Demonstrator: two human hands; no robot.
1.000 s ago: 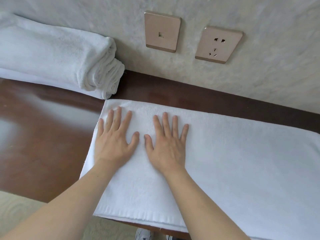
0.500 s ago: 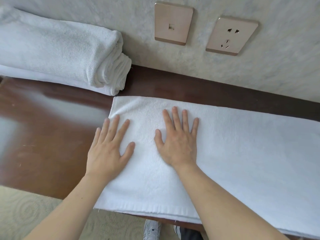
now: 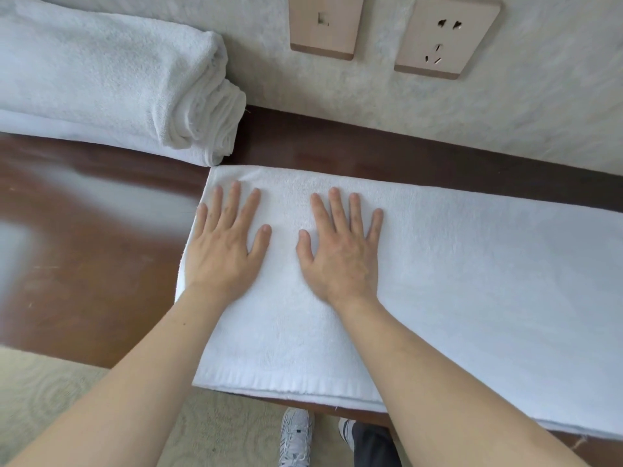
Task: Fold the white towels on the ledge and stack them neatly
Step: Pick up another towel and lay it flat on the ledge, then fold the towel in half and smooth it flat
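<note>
A white towel (image 3: 472, 281) lies flat along the dark wooden ledge (image 3: 84, 247), folded lengthwise, its hemmed edge hanging a little over the front. My left hand (image 3: 224, 251) rests palm down on its left end, fingers spread. Beside it my right hand (image 3: 337, 254) also presses flat on the towel, fingers apart. Neither hand grips anything. A stack of folded white towels (image 3: 111, 79) sits at the back left against the wall, its right end close to the flat towel's far left corner.
Two beige wall plates, a switch (image 3: 325, 25) and a power socket (image 3: 445, 35), are set in the textured wall above the ledge. Patterned carpet (image 3: 50, 399) and my shoes (image 3: 296, 436) show below the ledge's front edge.
My left hand slid toward the towel's left edge and then back onto it. My right hand stayed flat, shifting slightly right. The view moved closer and downward.
</note>
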